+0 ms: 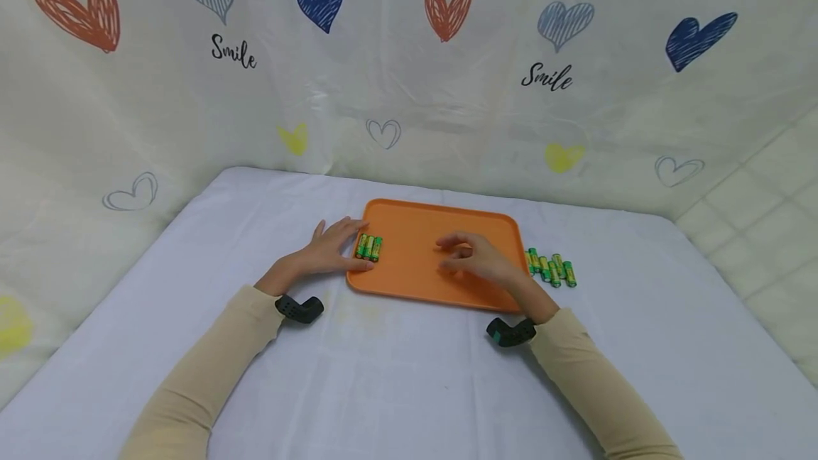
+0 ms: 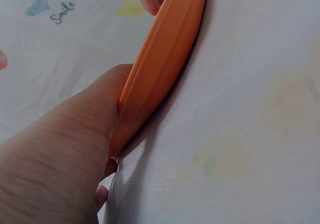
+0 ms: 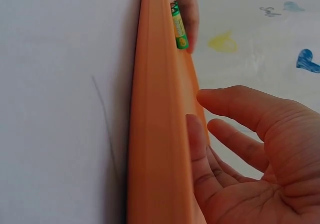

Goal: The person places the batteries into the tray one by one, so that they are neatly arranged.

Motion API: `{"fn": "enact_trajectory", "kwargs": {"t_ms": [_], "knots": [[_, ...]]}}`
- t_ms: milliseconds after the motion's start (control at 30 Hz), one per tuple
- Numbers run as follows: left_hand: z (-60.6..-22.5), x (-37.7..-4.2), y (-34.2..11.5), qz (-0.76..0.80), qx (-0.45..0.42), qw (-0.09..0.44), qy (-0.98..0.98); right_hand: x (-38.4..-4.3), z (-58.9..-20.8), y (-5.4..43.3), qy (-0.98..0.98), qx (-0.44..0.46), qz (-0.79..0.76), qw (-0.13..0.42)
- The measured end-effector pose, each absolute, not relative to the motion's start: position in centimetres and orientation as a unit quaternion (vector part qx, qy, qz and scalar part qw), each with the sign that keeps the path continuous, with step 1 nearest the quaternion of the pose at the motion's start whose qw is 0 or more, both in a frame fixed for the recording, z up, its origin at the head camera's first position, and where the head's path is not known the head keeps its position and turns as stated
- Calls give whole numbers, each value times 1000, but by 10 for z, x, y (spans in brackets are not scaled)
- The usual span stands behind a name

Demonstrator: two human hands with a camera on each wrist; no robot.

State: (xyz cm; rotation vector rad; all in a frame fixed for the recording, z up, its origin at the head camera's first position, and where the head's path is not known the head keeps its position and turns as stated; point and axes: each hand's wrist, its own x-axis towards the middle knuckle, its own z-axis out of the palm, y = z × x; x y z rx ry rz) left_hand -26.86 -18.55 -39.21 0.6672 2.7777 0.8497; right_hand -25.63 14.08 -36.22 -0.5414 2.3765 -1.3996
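Note:
Three green-and-yellow batteries lie side by side at the left end of an orange tray. My left hand rests at the tray's left edge, thumb and fingers spread on either side of these batteries. In the left wrist view, the tray's side wall hides most of that hand's fingers. Over the right half of the tray is my right hand, its fingers loosely bent and apart. Nothing shows between them in the right wrist view, where one battery is visible near the left hand.
Several more batteries lie on the white tablecloth just beyond the tray's right edge, partly behind the right hand's side of the tray. A white curtain printed with hearts hangs behind the table.

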Motion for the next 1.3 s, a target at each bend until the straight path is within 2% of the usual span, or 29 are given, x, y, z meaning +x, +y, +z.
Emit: {"fn": "enact_trajectory", "kwargs": {"t_ms": [433, 700, 1300], "knots": [[-397, -271, -187, 286, 228, 79, 928, -253, -363, 163, 834, -192, -492, 161], [-396, -272, -186, 278, 234, 60, 930, -251, -364, 176, 832, -195, -494, 160], [-398, -274, -187, 272, 230, 63, 932, -249, -360, 206, 834, -205, -489, 151]]}}
